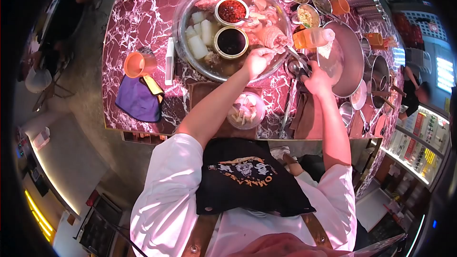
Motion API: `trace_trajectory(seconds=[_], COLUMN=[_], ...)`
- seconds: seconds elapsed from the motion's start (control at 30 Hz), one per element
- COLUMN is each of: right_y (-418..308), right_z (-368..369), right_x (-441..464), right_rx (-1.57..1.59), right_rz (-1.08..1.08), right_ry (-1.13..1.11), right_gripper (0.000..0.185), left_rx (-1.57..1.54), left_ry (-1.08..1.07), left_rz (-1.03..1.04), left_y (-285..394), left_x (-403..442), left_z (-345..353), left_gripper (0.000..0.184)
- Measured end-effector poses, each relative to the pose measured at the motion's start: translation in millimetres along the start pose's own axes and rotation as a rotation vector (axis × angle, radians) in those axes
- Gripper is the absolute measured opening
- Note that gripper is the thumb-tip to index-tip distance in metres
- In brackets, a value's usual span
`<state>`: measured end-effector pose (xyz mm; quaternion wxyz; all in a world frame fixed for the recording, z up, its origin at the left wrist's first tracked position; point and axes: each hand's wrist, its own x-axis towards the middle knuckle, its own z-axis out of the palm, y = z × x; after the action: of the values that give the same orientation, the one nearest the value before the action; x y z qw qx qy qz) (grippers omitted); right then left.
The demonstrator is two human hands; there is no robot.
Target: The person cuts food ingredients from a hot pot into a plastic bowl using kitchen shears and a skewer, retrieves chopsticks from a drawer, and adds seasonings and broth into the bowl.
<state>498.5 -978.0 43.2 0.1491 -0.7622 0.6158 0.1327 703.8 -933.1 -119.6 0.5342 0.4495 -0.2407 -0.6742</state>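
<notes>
A wide metal basin [180,43] holds broth, pale radish chunks [198,46] and pinkish meat [272,37]. At its near right rim, my left hand [258,63] is closed, its fingertips pinching the edge of the meat. My right hand [318,80] is closed around what look like metal scissors [299,57], their tips pointing at the meat near my left fingers. The grip covers most of the handles. Two bowls sit inside the basin, one of chopped red chili [232,10], the other of dark sauce [231,42].
Right of my hands stand a large metal pot [352,59], an oil bottle [314,38] and several small tins [308,15]. A clear bowl of cut pieces [246,110] sits near the front edge. An orange cup [135,64] and purple cloth [138,99] lie left.
</notes>
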Motion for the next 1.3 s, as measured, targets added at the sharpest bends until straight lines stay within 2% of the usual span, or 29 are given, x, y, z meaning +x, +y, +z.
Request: trace_trajectory(seconds=[0.17, 0.23, 0.27, 0.37, 0.5, 0.53, 0.63, 0.77, 0.93, 1.07, 1.1, 1.17, 1.3], right_y=[22.9, 33.9, 36.0, 20.9, -1.3, -2.4, 4.7, 24.8, 25.4, -6.8, -9.3, -0.6, 24.3], right_z=[16.2, 14.2, 13.8, 18.7, 39.8, 48.5, 42.1, 27.1, 27.1, 43.3, 53.0, 63.2, 48.9], right_x=[12.6, 1.7, -2.3, 3.1, 39.5, 47.4, 53.7, 13.5, -8.3, 20.9, 28.1, 36.1, -6.9], right_rx=[0.122, 0.176, 0.166, 0.117, 0.097, 0.134, 0.147, 0.244, 0.167, 0.156, 0.123, 0.228, 0.301], right_rz=[-0.067, -0.063, -0.068, -0.101, -0.150, -0.209, -0.176, -0.183, -0.112, -0.129, -0.128, -0.164, -0.202], right_ry=[0.031, 0.072, 0.093, 0.200, 0.184, 0.283, 0.168, 0.260, 0.235, 0.227, 0.270, 0.273, 0.256], right_gripper=[0.052, 0.054, 0.056, 0.059, 0.059, 0.055, 0.050, 0.046, 0.064, 0.060, 0.054, 0.050, 0.050], left_rx=[-0.052, -0.088, 0.188, -0.002, 0.004, -0.027, -0.080, -0.049, 0.137, 0.061, 0.057, 0.036, 0.007], left_ry=[0.089, 0.113, 0.167, 0.086, 0.099, 0.123, 0.166, 0.116, 0.080, 0.060, 0.078, 0.110, 0.101], left_rz=[-0.011, -0.056, -0.008, 0.006, -0.103, -0.093, -0.060, -0.025, -0.046, -0.051, -0.050, -0.052, -0.038], left_y=[11.6, 45.3, 42.7, 49.4, 70.9, 72.6, 70.8, 78.1, 91.0, 88.4, 91.1, 94.2, 98.2], left_x=[6.5, 4.1, 15.6, 30.0, 31.7, 33.7, 38.2, 26.9, -0.8, 0.3, -0.9, -5.4, -16.7], left_z=[-6.0, -13.5, -23.9, -37.0, -35.1, -35.5, -38.1, -42.2, -37.1, -25.0, -21.6, -19.5, -30.3], left_gripper=[0.021, 0.021, 0.018, 0.016, 0.016, 0.013, 0.009, 0.012, 0.014, 0.013, 0.013, 0.013, 0.014])
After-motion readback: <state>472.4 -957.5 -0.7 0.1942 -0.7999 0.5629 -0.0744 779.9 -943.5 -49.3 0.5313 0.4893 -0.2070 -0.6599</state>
